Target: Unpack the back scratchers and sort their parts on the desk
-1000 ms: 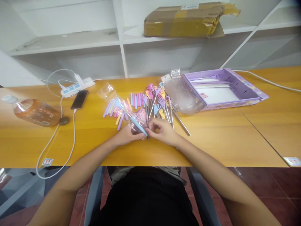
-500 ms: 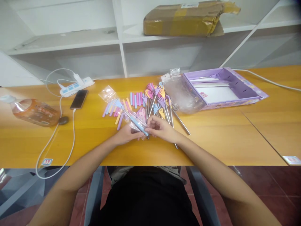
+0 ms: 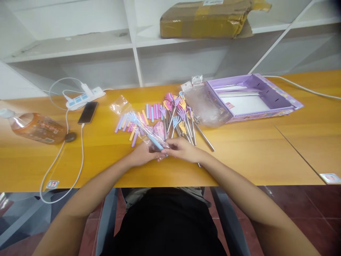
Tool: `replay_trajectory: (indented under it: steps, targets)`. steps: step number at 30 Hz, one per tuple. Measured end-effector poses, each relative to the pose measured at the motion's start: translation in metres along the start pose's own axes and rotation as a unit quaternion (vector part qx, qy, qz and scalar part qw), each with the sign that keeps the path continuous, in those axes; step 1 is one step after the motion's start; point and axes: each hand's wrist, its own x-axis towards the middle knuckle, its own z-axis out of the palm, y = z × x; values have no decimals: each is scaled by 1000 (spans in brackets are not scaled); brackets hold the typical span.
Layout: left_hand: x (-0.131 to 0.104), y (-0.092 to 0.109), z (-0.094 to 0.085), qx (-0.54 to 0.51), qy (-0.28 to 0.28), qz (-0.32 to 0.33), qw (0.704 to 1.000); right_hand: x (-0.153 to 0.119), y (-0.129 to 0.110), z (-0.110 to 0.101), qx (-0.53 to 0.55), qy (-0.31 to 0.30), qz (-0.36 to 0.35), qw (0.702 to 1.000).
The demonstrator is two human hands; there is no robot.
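A blue hand-shaped back scratcher (image 3: 154, 139) with a metal rod lies inside a clear plastic bag, tilted up to the left. Closed on the bag's lower left side is my left hand (image 3: 142, 154). My right hand (image 3: 182, 149) pinches the lower end of the bag near the blue handle. Just beyond my hands are loose coloured handle tubes (image 3: 152, 112) in pink, blue, purple and yellow. To their right lies a pile of metal-rod scratchers (image 3: 182, 113) with coloured hand-shaped heads. A pink card (image 3: 159, 129) shows behind the bag.
Clear bags (image 3: 205, 105) lie beside an open purple box (image 3: 269, 115) at the right. On the left are a phone (image 3: 87, 112), a power strip (image 3: 85, 98), cables and an orange drink bottle (image 3: 38, 128). A taped carton (image 3: 202, 21) sits on the shelf.
My right hand has moved slightly down and its fingers have closed in more on the bag's lower end. The bagged scratcher has shifted a little down and left.
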Motion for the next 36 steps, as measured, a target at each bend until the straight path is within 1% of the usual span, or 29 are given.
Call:
replay_trajectory:
  steps: [4,6,9,14,19,26,30,33,34,36]
  targets:
    - [-1,3,1,-1,-13,-4,1000,0,-7,-1,18,-27,-5,999]
    - [-1,0,0,-8,-13,-5,1000,1,-11,-1,26,-38,-11,999]
    - [-1,-4,-1,-14,-26,-3,1000,1,-15,-2,43,-56,-31,997]
    - [0,-7,-3,-8,-46,-7,999,1,-14,-2,33,-51,-51,997]
    - [-1,-1,-4,1,-62,-10,998,0,-9,-2,42,-43,-39,997]
    - [-1,3,-5,-29,-78,-7,997,-1,-13,-2,123,-63,-15,990]
    - [-1,2,-10,-57,-105,-18,993,-2,-9,-2,144,-66,5,987]
    - [-6,3,-17,-87,-125,-44,987,-2,-4,-4,152,-38,6,988]
    - [-8,4,-19,-90,-142,-61,984,-2,-3,-5,160,-23,5,987]
    - [-12,7,-21,-82,-194,-103,972,-1,-1,-5,185,0,5,983]
